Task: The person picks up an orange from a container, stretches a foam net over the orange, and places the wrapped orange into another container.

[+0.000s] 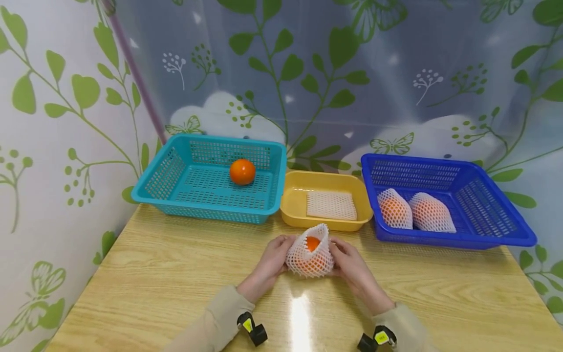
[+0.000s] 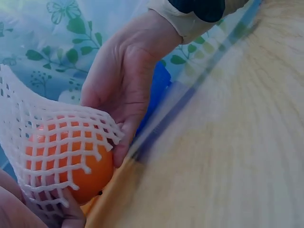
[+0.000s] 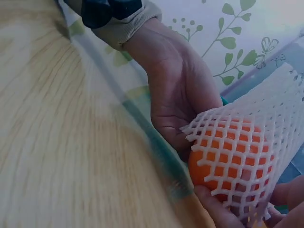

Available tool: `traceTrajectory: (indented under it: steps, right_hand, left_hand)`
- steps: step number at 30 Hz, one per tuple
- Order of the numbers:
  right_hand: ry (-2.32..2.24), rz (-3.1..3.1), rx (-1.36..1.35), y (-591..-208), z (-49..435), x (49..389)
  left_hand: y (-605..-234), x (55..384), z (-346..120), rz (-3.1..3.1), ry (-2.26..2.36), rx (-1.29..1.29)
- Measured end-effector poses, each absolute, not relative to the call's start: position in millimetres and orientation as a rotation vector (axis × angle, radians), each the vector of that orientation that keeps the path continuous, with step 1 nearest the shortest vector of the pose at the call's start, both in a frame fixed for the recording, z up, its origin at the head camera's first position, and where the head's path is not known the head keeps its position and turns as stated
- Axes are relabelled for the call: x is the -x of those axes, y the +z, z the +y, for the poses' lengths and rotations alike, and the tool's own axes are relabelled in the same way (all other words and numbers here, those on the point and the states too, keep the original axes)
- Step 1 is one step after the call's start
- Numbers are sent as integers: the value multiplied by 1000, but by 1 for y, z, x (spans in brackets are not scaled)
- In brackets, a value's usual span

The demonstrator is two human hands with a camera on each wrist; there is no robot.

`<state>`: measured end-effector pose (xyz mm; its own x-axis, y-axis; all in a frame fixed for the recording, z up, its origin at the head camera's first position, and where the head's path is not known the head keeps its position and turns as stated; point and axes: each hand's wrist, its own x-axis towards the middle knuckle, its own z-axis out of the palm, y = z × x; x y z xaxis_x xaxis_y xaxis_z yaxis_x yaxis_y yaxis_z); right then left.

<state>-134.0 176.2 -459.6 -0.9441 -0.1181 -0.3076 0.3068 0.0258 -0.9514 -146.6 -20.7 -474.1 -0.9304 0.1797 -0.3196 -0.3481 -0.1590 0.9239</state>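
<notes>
Between both hands is an orange inside a white foam fruit net. The net's mouth gapes at the top in the head view, with bare peel showing through. My left hand grips the netted orange from the left, while my right hand holds it from the right. In the left wrist view, the net's cut lower edge leaves the bottom of the orange bare. Fingers of both hands curl under and around that edge, partly hidden by fruit and net.
A teal basket at the back left holds one bare orange. Flat foam netting lies in the yellow tray behind the hands. In the blue basket at right sit two netted fruits. All stand on a wooden table.
</notes>
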Motion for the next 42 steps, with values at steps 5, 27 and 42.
traceTrajectory:
  steps: [5,27,42]
  right_hand:
    - [-2042,1900,-214,-449,177,136]
    - [-2112,1524,166,-424,178,130]
    - [-2254,1851,-156,-418,172,127]
  left_hand:
    - [-464,151,-18,1802,2203,190]
    - [-449,152,-13,1835,2317,-1]
    - [-445,155,-18,1573,2160,-43]
